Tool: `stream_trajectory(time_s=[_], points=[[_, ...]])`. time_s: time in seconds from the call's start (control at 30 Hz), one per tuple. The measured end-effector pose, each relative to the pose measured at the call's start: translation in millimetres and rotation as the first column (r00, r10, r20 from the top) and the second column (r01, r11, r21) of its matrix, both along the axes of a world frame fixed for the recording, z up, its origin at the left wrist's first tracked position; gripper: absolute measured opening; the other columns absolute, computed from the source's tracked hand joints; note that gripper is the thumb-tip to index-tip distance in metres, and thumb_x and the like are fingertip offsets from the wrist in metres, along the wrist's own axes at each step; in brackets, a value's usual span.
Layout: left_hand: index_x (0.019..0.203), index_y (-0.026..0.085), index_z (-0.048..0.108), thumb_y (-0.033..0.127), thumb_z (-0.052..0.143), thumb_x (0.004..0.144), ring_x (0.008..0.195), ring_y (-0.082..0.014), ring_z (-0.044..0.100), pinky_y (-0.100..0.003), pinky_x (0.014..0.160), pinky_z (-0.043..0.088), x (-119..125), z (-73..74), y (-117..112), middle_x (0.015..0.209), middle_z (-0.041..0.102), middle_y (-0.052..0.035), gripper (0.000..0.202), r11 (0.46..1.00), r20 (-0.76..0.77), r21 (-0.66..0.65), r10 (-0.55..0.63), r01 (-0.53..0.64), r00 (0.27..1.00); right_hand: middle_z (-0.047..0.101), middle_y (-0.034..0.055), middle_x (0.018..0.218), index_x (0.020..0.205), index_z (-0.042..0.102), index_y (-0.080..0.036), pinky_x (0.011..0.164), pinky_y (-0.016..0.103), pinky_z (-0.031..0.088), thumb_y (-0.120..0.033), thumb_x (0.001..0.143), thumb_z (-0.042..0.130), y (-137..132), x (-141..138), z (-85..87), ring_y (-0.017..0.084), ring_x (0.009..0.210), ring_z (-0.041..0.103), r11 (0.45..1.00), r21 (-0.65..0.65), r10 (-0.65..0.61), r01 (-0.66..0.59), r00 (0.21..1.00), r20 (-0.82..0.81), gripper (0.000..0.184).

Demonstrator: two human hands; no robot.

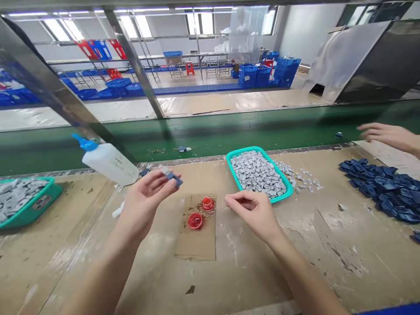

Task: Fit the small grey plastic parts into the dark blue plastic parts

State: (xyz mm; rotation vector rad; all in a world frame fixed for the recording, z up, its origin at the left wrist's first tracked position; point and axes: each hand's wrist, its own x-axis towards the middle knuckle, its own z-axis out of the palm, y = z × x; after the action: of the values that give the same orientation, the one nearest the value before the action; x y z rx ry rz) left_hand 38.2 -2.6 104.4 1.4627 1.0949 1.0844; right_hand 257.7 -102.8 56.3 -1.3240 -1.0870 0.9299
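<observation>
Currently, on my feed, L hand grips a blue-grey piece, long axis approx. far-left to near-right; far red cup lies to its near right, closer to R hand, whose pinch (closed or not) I can't tell.

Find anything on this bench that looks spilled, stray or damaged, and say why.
Dark spots mark the cardboard around the red cups, suggesting drips. Gray pieces lie loose outside the right tray. The bench covering looks torn.

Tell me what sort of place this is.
Probably a factory assembly line: what looks like a green conveyor belt runs across, a teal tray holds many small grey parts, and blue crates stand stacked beyond.
</observation>
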Motion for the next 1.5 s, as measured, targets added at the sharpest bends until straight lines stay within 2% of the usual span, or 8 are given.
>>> stream_trajectory(time_s=[0.17,0.33,0.67,0.8,0.93,1.07,1.27,1.5], points=[[0.082,0.019,0.066,0.029,0.085,0.056,0.082,-0.0176,0.069,-0.023,0.074,0.057,-40.6,-37.7,-54.7,0.082,0.073,-0.0018,0.033,0.952,0.114,-0.144,0.289,-0.272,0.951,0.074,0.0073,0.073,0.075,0.074,-0.016,0.067,0.033,0.057,-0.041,0.073,0.073,11.7,-20.4,-18.4,0.021,0.07,0.069,0.989,-0.127,0.05,-0.075,0.979,-0.197,0.025],[0.079,0.021,0.069,0.025,0.086,0.053,0.074,-0.0157,0.07,-0.019,0.068,0.058,-47.6,-59.2,-83.7,0.079,0.074,-0.0009,0.031,0.917,0.162,-0.259,0.349,-0.301,0.923,0.074,0.0088,0.073,0.08,0.073,-0.014,0.062,0.031,0.056,-0.044,0.064,0.08,23.5,-32.0,-30.0,0.019,0.064,0.068,0.975,-0.22,-0.014,-0.041,0.97,-0.245,0.035],[0.08,0.02,0.069,0.026,0.085,0.057,0.072,-0.015,0.07,-0.02,0.069,0.058,-42.8,-62.6,-91.4,0.078,0.074,-0.0023,0.029,0.915,0.197,-0.303,0.335,-0.268,0.921,0.073,0.0081,0.071,0.077,0.069,-0.013,0.059,0.027,0.052,-0.044,0.061,0.082,30.8,-40.7,-46.1,0.015,0.059,0.064,0.967,-0.256,-0.046,-0.013,0.974,-0.223,0.037],[0.079,0.018,0.067,0.025,0.085,0.057,0.073,-0.0161,0.071,-0.022,0.07,0.058,-38.4,-66.1,-91.6,0.079,0.075,-0.0037,0.028,0.914,0.201,-0.323,0.32,-0.246,0.926,0.073,0.008,0.071,0.076,0.068,-0.013,0.06,0.027,0.051,-0.043,0.061,0.082,31.6,-39.5,-43.6,0.014,0.061,0.063,0.958,-0.284,-0.049,-0.02,0.971,-0.234,0.036],[0.079,0.017,0.066,0.026,0.084,0.057,0.082,-0.0222,0.072,-0.03,0.077,0.06,-27.5,-66.4,-91.0,0.086,0.076,-0.0069,0.029,0.917,0.194,-0.329,0.299,-0.225,0.934,0.073,0.0076,0.072,0.077,0.068,-0.014,0.063,0.027,0.051,-0.043,0.062,0.082,28.7,-37.6,-37.4,0.015,0.064,0.064,0.957,-0.287,-0.027,-0.051,0.965,-0.26,0.036],[0.075,0.018,0.064,0.026,0.084,0.057,0.083,-0.0259,0.072,-0.036,0.079,0.061,-10.8,-64.1,-90.5,0.086,0.076,-0.0081,0.028,0.924,0.189,-0.298,0.303,-0.24,0.934,0.072,0.0046,0.071,0.075,0.068,-0.015,0.06,0.024,0.049,-0.041,0.064,0.082,21.1,-35.1,-26.9,0.012,0.061,0.061,0.954,-0.272,0.028,-0.127,0.94,-0.339,0.032],[0.076,0.017,0.067,0.024,0.082,0.059,0.081,-0.0254,0.072,-0.036,0.078,0.061,4.8,-63.2,-93.2,0.084,0.076,-0.0069,0.024,0.942,0.18,-0.232,0.289,-0.245,0.94,0.069,0.0011,0.065,0.073,0.066,-0.017,0.053,0.02,0.044,-0.036,0.068,0.08,6.0,-38.6,-9.4,0.009,0.055,0.057,0.922,-0.244,0.167,-0.301,0.876,-0.452,0.024],[0.076,0.018,0.069,0.019,0.083,0.059,0.078,-0.022,0.073,-0.031,0.076,0.062,10.7,-60.2,-99.2,0.08,0.076,-0.0035,0.021,0.949,0.206,-0.217,0.273,-0.228,0.94,0.069,0.0012,0.064,0.074,0.067,-0.016,0.053,0.02,0.045,-0.033,0.069,0.08,0.5,-44.8,-8.6,0.009,0.054,0.057,0.884,-0.22,0.285,-0.413,0.848,-0.448,0.023]])
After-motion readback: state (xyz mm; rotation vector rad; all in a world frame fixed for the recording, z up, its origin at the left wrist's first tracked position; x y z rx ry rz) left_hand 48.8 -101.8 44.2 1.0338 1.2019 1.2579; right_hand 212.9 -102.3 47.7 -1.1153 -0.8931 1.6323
